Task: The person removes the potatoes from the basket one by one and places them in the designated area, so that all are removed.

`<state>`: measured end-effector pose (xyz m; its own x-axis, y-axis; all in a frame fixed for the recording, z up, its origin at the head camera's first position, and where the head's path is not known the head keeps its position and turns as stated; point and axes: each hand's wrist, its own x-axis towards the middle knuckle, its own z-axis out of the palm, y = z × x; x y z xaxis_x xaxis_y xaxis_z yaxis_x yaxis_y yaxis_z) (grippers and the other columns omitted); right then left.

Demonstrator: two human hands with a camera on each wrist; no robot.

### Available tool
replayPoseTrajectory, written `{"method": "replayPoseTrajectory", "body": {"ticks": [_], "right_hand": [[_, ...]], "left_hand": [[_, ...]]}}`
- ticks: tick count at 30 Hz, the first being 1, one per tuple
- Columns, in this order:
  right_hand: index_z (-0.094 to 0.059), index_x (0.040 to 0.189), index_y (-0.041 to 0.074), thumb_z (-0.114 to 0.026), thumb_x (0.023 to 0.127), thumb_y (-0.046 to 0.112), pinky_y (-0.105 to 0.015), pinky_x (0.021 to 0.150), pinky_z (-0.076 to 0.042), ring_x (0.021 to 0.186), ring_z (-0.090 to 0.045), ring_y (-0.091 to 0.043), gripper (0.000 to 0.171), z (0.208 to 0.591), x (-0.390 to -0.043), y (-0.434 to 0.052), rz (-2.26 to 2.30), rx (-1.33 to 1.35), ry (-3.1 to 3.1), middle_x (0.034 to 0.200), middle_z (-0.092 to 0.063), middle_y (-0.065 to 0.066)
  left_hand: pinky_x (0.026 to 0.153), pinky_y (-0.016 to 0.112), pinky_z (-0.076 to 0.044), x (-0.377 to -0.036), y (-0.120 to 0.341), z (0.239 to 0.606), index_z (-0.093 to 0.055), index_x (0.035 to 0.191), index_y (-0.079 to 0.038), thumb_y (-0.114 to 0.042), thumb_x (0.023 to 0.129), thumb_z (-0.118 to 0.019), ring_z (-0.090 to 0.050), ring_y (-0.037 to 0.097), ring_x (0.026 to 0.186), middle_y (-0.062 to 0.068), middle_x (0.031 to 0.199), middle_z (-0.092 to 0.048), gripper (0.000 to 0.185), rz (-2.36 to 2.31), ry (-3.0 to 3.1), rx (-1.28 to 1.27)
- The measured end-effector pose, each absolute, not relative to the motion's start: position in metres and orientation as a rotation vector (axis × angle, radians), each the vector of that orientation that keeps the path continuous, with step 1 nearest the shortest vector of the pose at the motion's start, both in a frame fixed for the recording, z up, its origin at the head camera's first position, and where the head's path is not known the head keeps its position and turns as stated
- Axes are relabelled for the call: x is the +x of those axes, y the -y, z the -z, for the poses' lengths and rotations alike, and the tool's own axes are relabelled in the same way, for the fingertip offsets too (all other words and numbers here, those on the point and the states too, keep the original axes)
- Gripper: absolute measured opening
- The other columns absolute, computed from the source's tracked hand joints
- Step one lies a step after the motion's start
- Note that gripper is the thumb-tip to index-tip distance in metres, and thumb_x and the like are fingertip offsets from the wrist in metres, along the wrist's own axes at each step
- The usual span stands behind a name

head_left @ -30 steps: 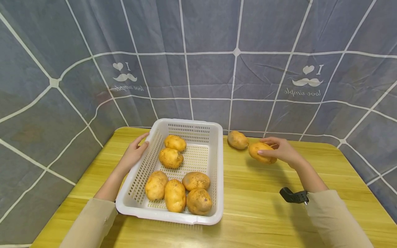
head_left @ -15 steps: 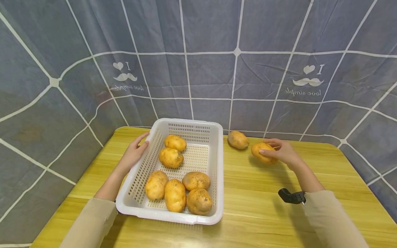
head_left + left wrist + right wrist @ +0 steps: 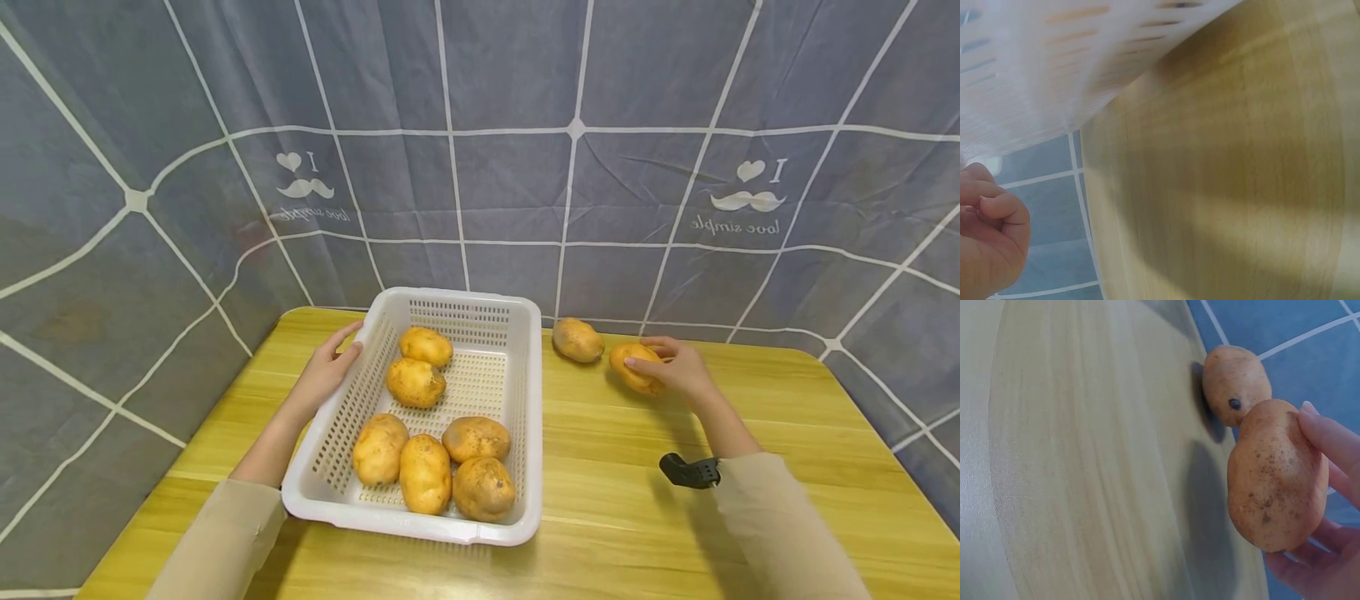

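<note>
The right hand [image 3: 678, 368], thumb and fingers bent around one end, grasps a potato [image 3: 1277, 481] at two o'clock from the basket [image 3: 535, 417]. The left hand [image 3: 327, 372] touches its rim at ten — whether gripping, I can't tell. Held off-centre, the potato could slip — or, swung toward ten, nudge the loose potato [image 3: 578, 340].
</note>
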<state>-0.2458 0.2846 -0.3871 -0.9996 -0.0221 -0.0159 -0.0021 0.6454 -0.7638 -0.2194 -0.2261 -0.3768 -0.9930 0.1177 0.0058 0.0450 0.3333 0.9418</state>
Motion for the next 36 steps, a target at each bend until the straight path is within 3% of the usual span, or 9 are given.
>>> {"method": "replayPoseTrajectory", "body": {"ticks": [6, 36], "right_hand": [[-0.049, 0.13, -0.003, -0.07, 0.083, 0.038, -0.044, 0.087, -0.043, 0.111, -0.046, -0.044, 0.066, 0.391, -0.249, -0.283, 1.334, 0.024, -2.85, 0.125, -0.047, -0.035], [-0.047, 0.133, -0.003, -0.069, 0.084, 0.035, -0.048, 0.093, -0.039, 0.115, -0.042, -0.041, 0.066, 0.412, -0.281, -0.27, 1.467, 0.237, -2.877, 0.129, -0.044, -0.031]], "left_hand": [[0.064, 0.034, -0.055, -0.219, 0.226, 0.377, -0.023, 0.149, -0.016, -0.032, 0.101, -0.041, -0.065, 0.024, 0.082, 0.035, 0.119, -0.051, 0.055, -1.781, -2.505, 0.159], [0.066, 0.035, -0.055, -0.219, 0.226, 0.378, -0.023, 0.149, -0.017, -0.032, 0.101, -0.042, -0.065, 0.026, 0.085, 0.034, 0.12, -0.051, 0.054, -1.8, -2.496, 0.182]]}}
